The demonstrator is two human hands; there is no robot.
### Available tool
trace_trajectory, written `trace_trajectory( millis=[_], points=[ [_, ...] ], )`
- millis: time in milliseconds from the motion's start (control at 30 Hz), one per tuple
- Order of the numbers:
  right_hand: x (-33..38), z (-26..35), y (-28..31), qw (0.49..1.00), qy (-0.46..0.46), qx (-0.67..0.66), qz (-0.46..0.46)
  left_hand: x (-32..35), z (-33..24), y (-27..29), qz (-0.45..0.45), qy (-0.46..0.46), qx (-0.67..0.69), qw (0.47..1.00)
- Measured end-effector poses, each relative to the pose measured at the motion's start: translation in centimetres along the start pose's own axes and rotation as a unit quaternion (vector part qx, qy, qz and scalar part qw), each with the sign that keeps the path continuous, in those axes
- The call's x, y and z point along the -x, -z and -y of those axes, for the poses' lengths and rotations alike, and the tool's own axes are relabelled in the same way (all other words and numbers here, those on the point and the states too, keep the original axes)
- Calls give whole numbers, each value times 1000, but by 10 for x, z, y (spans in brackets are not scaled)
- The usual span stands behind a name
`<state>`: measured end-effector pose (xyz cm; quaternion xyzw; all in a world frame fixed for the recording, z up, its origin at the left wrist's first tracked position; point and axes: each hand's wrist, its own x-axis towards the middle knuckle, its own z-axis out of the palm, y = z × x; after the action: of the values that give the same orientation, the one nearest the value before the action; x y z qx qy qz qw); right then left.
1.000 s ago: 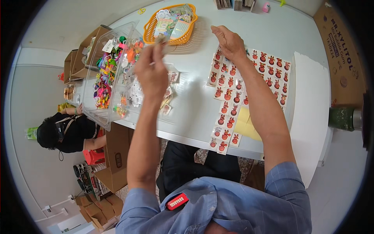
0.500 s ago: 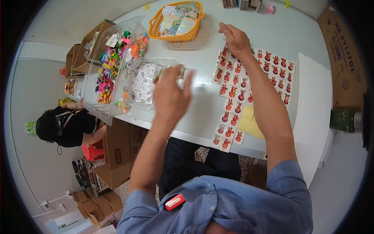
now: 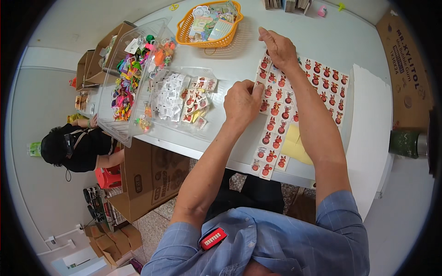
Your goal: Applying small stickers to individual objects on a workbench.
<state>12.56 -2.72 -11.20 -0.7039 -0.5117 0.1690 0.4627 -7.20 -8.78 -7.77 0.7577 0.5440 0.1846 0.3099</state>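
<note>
Sheets of small red character stickers [image 3: 275, 109] lie on the pale table in front of me, parted into strips and squares. My left hand [image 3: 241, 102] pinches at their left edge, thumb and forefinger together at a sticker. Over the far end of the sheets rests my right hand [image 3: 280, 51], one digit pointing left and the other fingers curled under; what they hold, if anything, is hidden. Left of my left hand, a clear plastic tray [image 3: 211, 75] contains cut sticker pieces [image 3: 195, 102] beside a pile of small white packets [image 3: 169, 96].
A yellow basket [image 3: 179, 36] of paper goods stands at the back. A large clear bin [image 3: 105, 120] of colourful trinkets is at left, near another person [image 3: 83, 147]. Yellow paper [image 3: 293, 149] lies by my right forearm. A cardboard carton [image 3: 405, 64] stands at far right.
My left hand has moved right, from over the clear tray to the left edge of the sticker sheets, its fingers closing. My right hand has stayed in place.
</note>
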Motion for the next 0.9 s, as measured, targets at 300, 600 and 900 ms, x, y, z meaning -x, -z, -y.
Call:
trace_trajectory(
  millis=[300,600,900],
  points=[
    [-2,-1,0,985,135,106,12,12,-4,-10,-66,-87,-154,982],
    [10,17,11,957,145,218,124,22,2,-18,-111,-110,-134,978],
    [8,25,5,970,110,184,111,22,9,-20,-136,-81,-60,986]
  ],
)
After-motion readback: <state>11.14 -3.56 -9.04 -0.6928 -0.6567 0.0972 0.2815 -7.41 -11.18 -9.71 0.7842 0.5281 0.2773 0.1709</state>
